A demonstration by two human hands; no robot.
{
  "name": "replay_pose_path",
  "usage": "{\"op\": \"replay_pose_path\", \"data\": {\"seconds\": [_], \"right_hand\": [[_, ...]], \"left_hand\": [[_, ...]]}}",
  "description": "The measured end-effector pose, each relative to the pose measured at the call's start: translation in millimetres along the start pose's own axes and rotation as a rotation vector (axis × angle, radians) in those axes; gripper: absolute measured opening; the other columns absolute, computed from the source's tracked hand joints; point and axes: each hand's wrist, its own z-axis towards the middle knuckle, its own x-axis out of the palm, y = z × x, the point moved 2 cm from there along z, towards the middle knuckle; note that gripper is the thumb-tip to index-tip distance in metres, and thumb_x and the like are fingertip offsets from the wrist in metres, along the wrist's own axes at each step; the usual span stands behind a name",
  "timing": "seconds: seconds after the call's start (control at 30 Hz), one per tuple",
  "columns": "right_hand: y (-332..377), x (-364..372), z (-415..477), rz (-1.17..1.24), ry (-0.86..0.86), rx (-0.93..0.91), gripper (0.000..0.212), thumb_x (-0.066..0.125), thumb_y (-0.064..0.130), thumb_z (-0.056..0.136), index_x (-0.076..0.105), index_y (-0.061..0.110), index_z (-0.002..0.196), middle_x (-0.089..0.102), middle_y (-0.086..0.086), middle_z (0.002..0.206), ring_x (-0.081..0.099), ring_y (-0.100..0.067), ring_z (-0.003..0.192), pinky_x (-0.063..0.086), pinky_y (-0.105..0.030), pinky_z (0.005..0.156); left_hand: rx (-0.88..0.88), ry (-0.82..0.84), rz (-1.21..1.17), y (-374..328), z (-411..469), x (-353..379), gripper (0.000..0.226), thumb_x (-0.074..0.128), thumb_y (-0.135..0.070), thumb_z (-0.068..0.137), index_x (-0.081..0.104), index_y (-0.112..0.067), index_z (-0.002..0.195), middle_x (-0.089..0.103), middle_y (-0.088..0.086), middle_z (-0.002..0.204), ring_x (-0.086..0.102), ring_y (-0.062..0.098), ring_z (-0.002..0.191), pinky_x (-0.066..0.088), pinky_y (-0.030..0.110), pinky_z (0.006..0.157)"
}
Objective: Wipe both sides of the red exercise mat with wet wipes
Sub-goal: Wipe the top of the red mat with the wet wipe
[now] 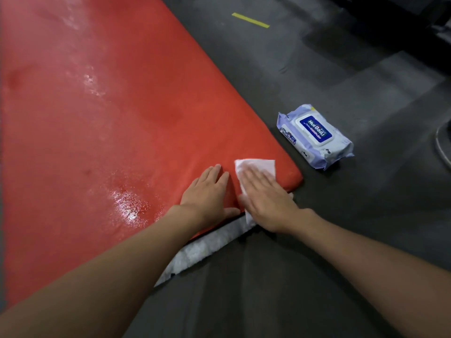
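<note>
Hands (207,191) (266,198) flat on mat (97,142), wipe (258,165), HuiBeili pack (314,136)

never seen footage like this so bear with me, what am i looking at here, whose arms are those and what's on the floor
No machine here: a camera worn on a person's head looks down at their own arms. The left hand lies flat on the red exercise mat near its corner. The right hand presses a white wet wipe flat against the mat. A closed pack of wet wipes lies on the dark floor beside the mat.
</note>
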Motion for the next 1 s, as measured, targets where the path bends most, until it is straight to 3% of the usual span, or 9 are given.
{"op": "replay_pose_path", "data": {"seconds": [0.07,0.17,0.2,0.33,0.47,0.63,0.8,0.93,1.0], "right_hand": [[-10.5,-5.0,1.4,-0.04,0.024,-0.061,0.062,0.016,0.042,0.106,0.007,0.011,0.158,0.001,-0.006,0.166,-0.004,-0.015,0.153,-0.006,-0.032,0.121],[-17.9,-7.3,17.8,0.036,-0.023,0.347,0.066,0.024,0.042,0.105,0.006,0.006,0.157,0.001,-0.011,0.166,-0.003,-0.018,0.153,-0.003,-0.035,0.123],[-9.6,-4.8,19.4,0.025,-0.033,0.357,0.067,0.024,0.042,0.105,0.006,0.005,0.157,0.001,-0.011,0.166,-0.003,-0.019,0.153,-0.002,-0.037,0.123],[1.7,0.7,-0.4,-0.062,0.04,-0.067,0.063,0.018,0.043,0.105,0.007,0.01,0.158,-0.001,-0.006,0.167,-0.007,-0.017,0.153,-0.006,-0.035,0.122],[-14.6,-10.6,16.2,-0.002,-0.009,0.317,0.063,0.024,0.038,0.105,0.005,0.009,0.158,-0.001,-0.009,0.166,-0.004,-0.02,0.153,-0.002,-0.038,0.123],[31.4,4.0,-3.8,-0.079,0.032,-0.132,0.063,0.011,0.043,0.103,0.014,0.01,0.157,0.006,-0.009,0.166,0.002,-0.022,0.153,0.002,-0.039,0.123],[13.0,-3.2,19.6,-0.005,0.001,0.279,0.062,0.018,0.041,0.105,0.004,0.012,0.158,-0.003,-0.005,0.167,-0.007,-0.017,0.153,-0.005,-0.037,0.121],[38.6,5.5,2.9,-0.074,0.023,-0.063,0.062,0.014,0.044,0.104,0.008,0.014,0.158,0.0,-0.004,0.167,-0.004,-0.017,0.153,-0.005,-0.035,0.121],[19.8,-0.8,12.6,-0.082,0.041,-0.045,0.06,0.014,0.042,0.105,0.005,0.015,0.158,-0.003,-0.003,0.167,-0.005,-0.015,0.153,-0.005,-0.035,0.121]], "left_hand": [[-0.043,-0.072,0.071,-0.4,-4.3,0.2,0.098,0.058,-0.075,0.076,0.023,-0.023,0.151,0.023,0.01,0.151,0.022,0.031,0.138,0.028,0.041,0.11],[-0.078,-0.096,0.078,1.3,-9.3,0.2,0.095,0.058,-0.076,0.073,0.029,-0.023,0.146,0.031,0.007,0.138,0.033,0.029,0.126,0.034,0.04,0.102],[-0.074,-0.085,0.066,2.5,-9.9,-0.2,0.095,0.06,-0.075,0.072,0.031,-0.021,0.145,0.032,0.007,0.139,0.034,0.029,0.126,0.035,0.04,0.103],[-0.047,-0.017,0.035,10.5,-13.9,-3.4,0.098,0.067,-0.069,0.069,0.031,-0.017,0.144,0.027,0.005,0.146,0.03,0.027,0.132,0.033,0.038,0.108],[-0.106,-0.028,0.088,17.9,-24.9,-3.7,0.101,0.063,-0.077,0.067,0.025,-0.028,0.147,0.028,0.007,0.14,0.029,0.029,0.129,0.031,0.04,0.105],[-0.123,-0.055,0.045,23.4,-32.7,-5.6,0.095,0.066,-0.073,0.067,0.034,-0.022,0.141,0.033,0.004,0.138,0.034,0.027,0.126,0.035,0.039,0.102],[-0.09,0.004,-0.004,32.4,-37.8,-5.7,0.098,0.072,-0.065,0.069,0.032,-0.015,0.143,0.027,0.002,0.146,0.03,0.025,0.131,0.034,0.038,0.109],[-0.134,-0.054,0.066,34.1,-43.6,-6.6,0.091,0.07,-0.071,0.066,0.036,-0.023,0.136,0.032,0.005,0.135,0.032,0.027,0.124,0.035,0.039,0.101],[-0.152,-0.072,0.057,37.1,-47.5,-6.0,0.089,0.069,-0.074,0.064,0.038,-0.022,0.129,0.036,0.004,0.128,0.036,0.027,0.12,0.036,0.039,0.097]]}}
